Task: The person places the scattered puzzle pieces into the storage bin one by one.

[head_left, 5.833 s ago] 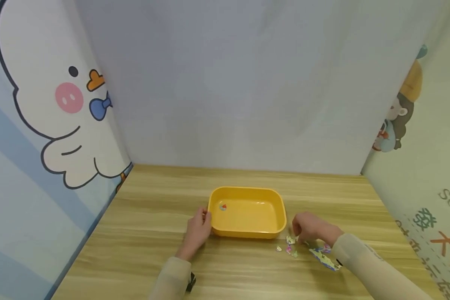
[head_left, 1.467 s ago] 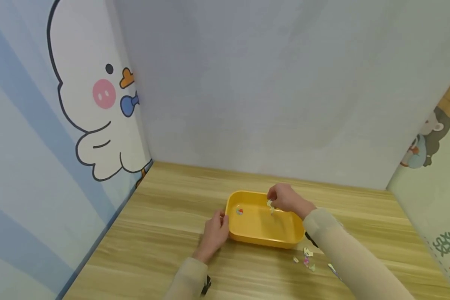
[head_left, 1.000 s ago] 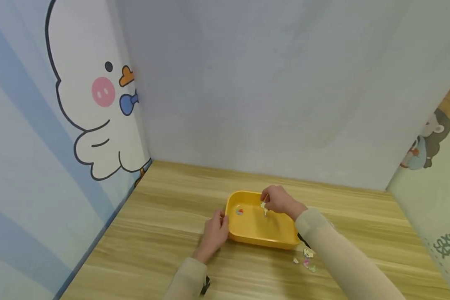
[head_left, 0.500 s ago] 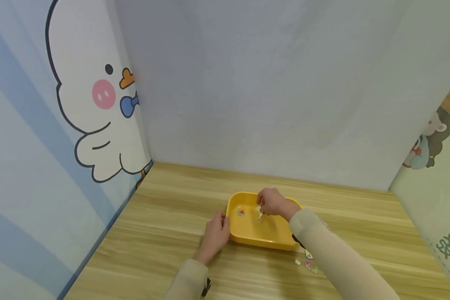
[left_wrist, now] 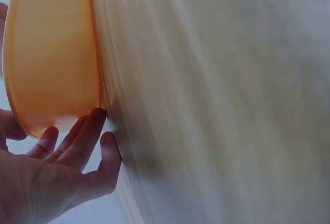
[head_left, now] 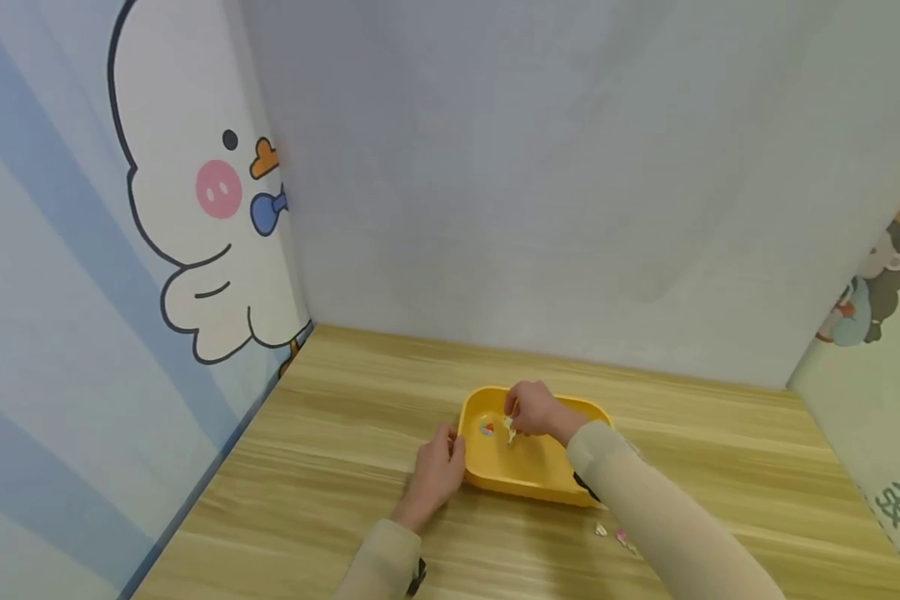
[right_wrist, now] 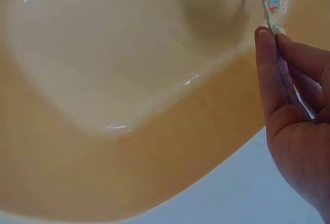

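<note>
A yellow plastic tray [head_left: 528,490] stands on the wooden table. My left hand [head_left: 437,468] holds its left end, fingertips [left_wrist: 93,123] against the outer wall and thumb at the rim. Over the tray's inside, my right hand [head_left: 536,410] pinches a thin, pale paper cut-out [right_wrist: 268,17] between thumb and fingertips. The cut-out hangs edge-on in the right wrist view, so its face is mostly hidden. Just left of it in the head view, a small red and blue piece [head_left: 487,428] lies on the tray floor near the left end.
Small pale [head_left: 601,530] and pink [head_left: 621,536] cut-outs lie on the table in front of the tray's right end, partly covered by the right sleeve [head_left: 652,492]. A grey-white curtain [head_left: 510,208] closes off the back, with printed cloth at both sides.
My right hand has gone from the loose pieces on the table into the tray with a cut-out, then left toward the red and blue piece. My left hand stays on the tray's left end.
</note>
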{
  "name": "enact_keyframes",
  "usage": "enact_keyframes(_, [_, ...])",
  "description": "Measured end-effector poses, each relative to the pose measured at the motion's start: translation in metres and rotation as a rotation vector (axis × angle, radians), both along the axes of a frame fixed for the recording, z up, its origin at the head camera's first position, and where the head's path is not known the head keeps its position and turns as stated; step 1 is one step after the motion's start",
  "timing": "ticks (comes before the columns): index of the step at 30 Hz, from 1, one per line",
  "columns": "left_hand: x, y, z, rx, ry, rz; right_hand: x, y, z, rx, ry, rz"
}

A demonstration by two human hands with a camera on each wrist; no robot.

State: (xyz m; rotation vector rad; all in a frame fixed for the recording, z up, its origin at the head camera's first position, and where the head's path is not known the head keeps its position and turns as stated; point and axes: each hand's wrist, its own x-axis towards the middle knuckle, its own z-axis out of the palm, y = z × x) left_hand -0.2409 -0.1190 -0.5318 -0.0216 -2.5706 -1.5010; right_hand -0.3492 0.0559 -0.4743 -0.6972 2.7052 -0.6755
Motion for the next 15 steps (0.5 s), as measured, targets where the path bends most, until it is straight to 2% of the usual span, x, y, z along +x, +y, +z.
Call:
enact_keyframes(7, [0.001, -0.001, -0.003, -0.006, 0.001, -0.007, -0.002, -0.003, -0.016, 0.059, 0.063, 0.014])
enact_keyframes(15, [0.000, 0.000, -0.001, -0.006, 0.045, -0.015, -0.005, -0.008, -0.014, 0.138, 0.084, 0.042])
